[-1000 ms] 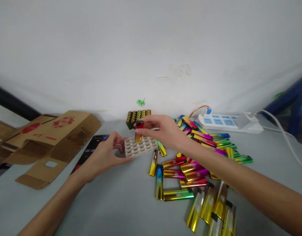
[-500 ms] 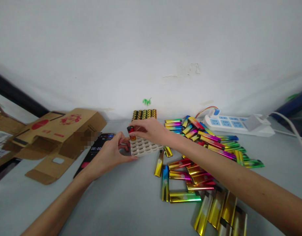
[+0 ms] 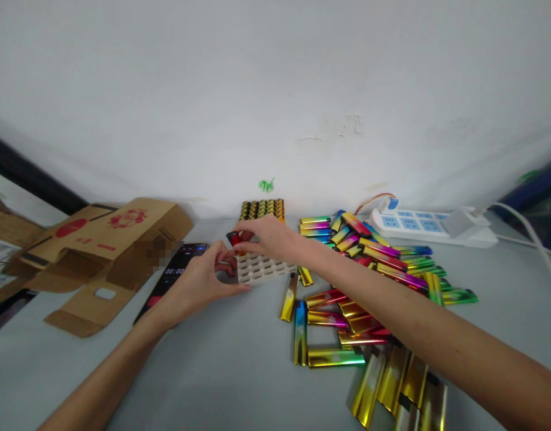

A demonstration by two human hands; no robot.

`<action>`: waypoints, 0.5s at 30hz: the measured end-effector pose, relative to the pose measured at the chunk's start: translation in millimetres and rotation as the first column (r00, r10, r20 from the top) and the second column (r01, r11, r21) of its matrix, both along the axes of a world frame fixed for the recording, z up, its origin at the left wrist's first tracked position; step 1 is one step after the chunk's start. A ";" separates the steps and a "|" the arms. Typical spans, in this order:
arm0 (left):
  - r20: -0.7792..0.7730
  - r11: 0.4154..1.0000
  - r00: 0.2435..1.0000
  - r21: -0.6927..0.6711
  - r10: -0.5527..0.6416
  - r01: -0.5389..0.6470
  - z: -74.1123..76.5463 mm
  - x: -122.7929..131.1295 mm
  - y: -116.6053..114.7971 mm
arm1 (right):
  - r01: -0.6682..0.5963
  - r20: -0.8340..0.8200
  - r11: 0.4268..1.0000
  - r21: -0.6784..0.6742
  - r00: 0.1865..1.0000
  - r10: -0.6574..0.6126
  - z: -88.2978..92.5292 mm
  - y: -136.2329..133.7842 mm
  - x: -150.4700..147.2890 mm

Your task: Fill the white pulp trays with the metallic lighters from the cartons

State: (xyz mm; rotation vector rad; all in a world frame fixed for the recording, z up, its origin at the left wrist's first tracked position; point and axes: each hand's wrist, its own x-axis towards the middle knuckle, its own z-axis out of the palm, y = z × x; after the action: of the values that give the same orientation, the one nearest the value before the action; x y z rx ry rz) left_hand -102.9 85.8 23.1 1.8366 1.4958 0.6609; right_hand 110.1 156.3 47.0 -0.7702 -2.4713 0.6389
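My right hand [image 3: 269, 236] pinches a red lighter [image 3: 234, 239] with a black top, held tilted over the left side of a white tray [image 3: 262, 270] full of slots. The hand covers part of the tray and the lower end of the lighter. My left hand [image 3: 217, 269] grips the tray's near left corner, its thumb at the front edge and curled fingers along the side. Behind my right hand, several lighters [image 3: 263, 208] stand upright in rows, black tops up. To the right lies a loose pile of shiny lighters [image 3: 336, 358] in gold, red, green, blue and purple, partly under my forearm.
An opened cardboard box [image 3: 136, 230] lies on the left, flaps towards me. Beside it a phone [image 3: 170, 275] shows a timer, partly behind my left wrist. A white power strip [image 3: 412, 224] with plugs and cables sits back right, near the wall [image 3: 275, 108].
The red lighter in my right hand has tilted and shifted slightly left. My left hand stays at the tray's corner. The whole view has shifted a little.
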 end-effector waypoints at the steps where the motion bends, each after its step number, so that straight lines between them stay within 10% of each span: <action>1: -0.004 1.000 1.000 -0.001 -0.003 0.003 0.2 -0.1 -0.2 | 0.006 0.007 1.000 -0.004 1.000 -0.006 -0.5 0.0 0.1; 9: -0.033 0.999 0.999 0.022 -0.027 0.027 -4.6 -5.1 1.8 | 0.150 -0.138 0.989 0.017 0.980 -0.146 28.1 -12.5 68.0; 15: -0.034 1.000 0.999 0.001 0.006 -0.006 0.1 -0.2 -0.2 | 0.290 0.078 0.952 0.101 0.951 -0.298 30.2 -36.8 137.8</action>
State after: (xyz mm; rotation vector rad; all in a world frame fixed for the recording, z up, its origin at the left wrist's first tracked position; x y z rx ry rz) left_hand -103.1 85.6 23.2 1.8531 1.5240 0.6369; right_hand 247.9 119.5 77.3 -1.1272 -2.3790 0.3887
